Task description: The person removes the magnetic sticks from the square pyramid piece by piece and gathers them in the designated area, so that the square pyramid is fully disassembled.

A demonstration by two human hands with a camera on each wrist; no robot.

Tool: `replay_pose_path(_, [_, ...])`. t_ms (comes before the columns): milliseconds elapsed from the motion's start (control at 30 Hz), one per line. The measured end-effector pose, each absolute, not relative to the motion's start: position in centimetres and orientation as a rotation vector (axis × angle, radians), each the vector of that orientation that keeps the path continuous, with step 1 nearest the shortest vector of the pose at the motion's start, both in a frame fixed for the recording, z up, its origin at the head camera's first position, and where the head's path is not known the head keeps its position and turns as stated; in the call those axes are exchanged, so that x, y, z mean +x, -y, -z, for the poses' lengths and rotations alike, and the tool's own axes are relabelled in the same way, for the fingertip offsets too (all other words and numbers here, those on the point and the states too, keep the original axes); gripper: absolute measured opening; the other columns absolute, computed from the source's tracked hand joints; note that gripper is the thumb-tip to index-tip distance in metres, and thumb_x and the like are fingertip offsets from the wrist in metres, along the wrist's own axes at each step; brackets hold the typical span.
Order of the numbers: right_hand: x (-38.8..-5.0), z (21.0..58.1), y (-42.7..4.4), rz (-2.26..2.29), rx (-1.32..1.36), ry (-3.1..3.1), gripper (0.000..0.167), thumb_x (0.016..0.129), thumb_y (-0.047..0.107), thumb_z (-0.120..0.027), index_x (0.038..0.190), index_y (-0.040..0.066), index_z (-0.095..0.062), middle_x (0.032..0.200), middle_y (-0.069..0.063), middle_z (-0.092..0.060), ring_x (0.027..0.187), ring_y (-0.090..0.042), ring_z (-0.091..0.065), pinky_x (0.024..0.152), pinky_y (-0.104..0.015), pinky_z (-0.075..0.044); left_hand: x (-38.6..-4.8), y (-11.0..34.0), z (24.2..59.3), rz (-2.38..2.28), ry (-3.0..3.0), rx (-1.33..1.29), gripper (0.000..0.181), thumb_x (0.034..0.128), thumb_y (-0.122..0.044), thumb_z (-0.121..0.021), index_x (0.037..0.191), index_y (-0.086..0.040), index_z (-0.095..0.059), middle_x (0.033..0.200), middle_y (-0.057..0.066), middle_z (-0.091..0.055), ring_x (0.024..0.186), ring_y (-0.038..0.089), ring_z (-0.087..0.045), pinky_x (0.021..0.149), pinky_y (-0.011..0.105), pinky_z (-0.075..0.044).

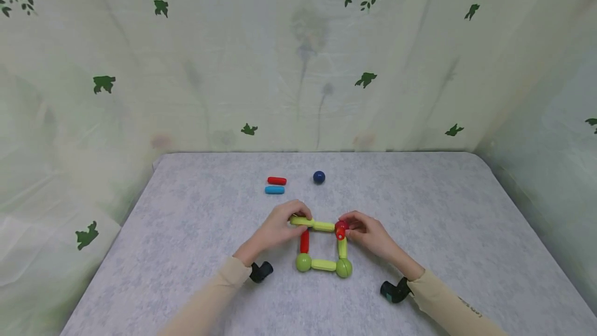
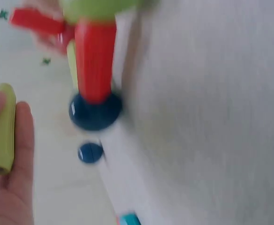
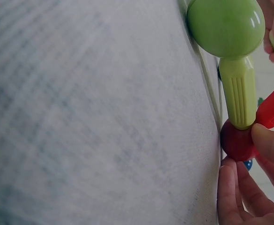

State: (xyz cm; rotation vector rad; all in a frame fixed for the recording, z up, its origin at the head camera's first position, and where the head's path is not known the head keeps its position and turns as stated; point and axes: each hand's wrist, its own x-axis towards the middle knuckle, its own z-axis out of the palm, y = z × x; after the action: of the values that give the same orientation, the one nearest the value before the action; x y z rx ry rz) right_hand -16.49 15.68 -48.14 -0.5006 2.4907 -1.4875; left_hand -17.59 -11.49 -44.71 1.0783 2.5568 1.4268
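Magnetic rods and balls form a square frame on the table. Its front corners are two green balls, left (image 1: pixel 303 262) and right (image 1: pixel 344 267), joined by a yellow-green rod (image 1: pixel 323 265). A red rod (image 2: pixel 95 61) runs from the left green ball to a dark blue ball (image 2: pixel 95 112), mostly hidden in the head view. My left hand (image 1: pixel 284 222) pinches a loose yellow-green rod (image 2: pixel 3 131) above that corner. With thumb and fingertips, my right hand (image 1: pixel 370 231) grips the red ball (image 3: pixel 237 140) at the far right corner; a red rod (image 3: pixel 273 105) sticks out from it.
Beyond the frame lie a red rod (image 1: pixel 277 181) and a blue rod (image 1: pixel 274 190), side by side. A loose dark blue ball (image 1: pixel 319 177) sits right of them. A printed curtain (image 1: pixel 270 66) hangs behind the table's far edge.
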Motion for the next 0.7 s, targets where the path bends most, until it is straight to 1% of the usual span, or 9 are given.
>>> replay_pose_path(200, [-16.4, 48.1, -15.6, 1.468, -0.475, -2.497, 0.029, 0.091, 0.005, -0.064, 0.119, 0.008, -0.062, 0.104, -0.004, -0.062, 0.088, -0.018, -0.058, 0.077, -0.03, -0.049, -19.6, 13.8, 44.5, -1.375, -2.757, 0.918, 0.018, 0.0834, 0.002, -0.07, 0.098, -0.008, -0.066, 0.096, -0.001, -0.065, 0.087, 0.014, -0.057, 0.078, 0.033, -0.049])
replay_pose_path(300, [-16.0, 47.5, -15.4, 1.464, -0.468, -2.501, 0.029, 0.091, 0.002, -0.063, 0.12, 0.004, -0.061, 0.104, -0.006, -0.062, 0.088, -0.02, -0.058, 0.077, -0.031, -0.049, -20.4, 14.6, 44.6, -1.313, -2.839, 0.788, 0.019, 0.0831, 0.003, -0.07, 0.098, -0.008, -0.066, 0.096, 0.001, -0.064, 0.089, 0.018, -0.056, 0.081, 0.036, -0.049])
replay_pose_path(433, [-15.2, 45.5, -14.9, 1.462, -0.475, -2.497, 0.029, 0.09, -0.001, -0.061, 0.119, -0.002, -0.06, 0.104, -0.011, -0.062, 0.089, -0.025, -0.058, 0.077, -0.032, -0.049, -21.6, 15.3, 44.9, -1.224, -2.929, 0.655, 0.021, 0.0824, 0.004, -0.07, 0.099, -0.007, -0.067, 0.099, 0.004, -0.065, 0.094, 0.024, -0.054, 0.086, 0.039, -0.046])
replay_pose_path(533, [-14.8, 44.3, -14.7, 1.454, -0.481, -2.494, 0.028, 0.09, -0.002, -0.061, 0.119, -0.003, -0.059, 0.104, -0.012, -0.062, 0.09, -0.026, -0.058, 0.077, -0.031, -0.049, -22.4, 15.7, 45.1, -1.2, -2.955, 0.636, 0.021, 0.0818, 0.005, -0.07, 0.1, -0.005, -0.068, 0.101, 0.007, -0.067, 0.098, 0.027, -0.056, 0.089, 0.042, -0.044])
replay_pose_path(700, [-14.7, 43.9, -14.6, 1.465, -0.483, -2.484, 0.028, 0.091, -0.002, -0.06, 0.119, -0.005, -0.059, 0.105, -0.014, -0.063, 0.092, -0.029, -0.059, 0.078, -0.031, -0.049, -23.4, 15.9, 45.5, -1.152, -2.974, 0.676, 0.019, 0.0809, 0.003, -0.072, 0.098, -0.004, -0.069, 0.103, 0.008, -0.067, 0.098, 0.028, -0.056, 0.09, 0.043, -0.043])
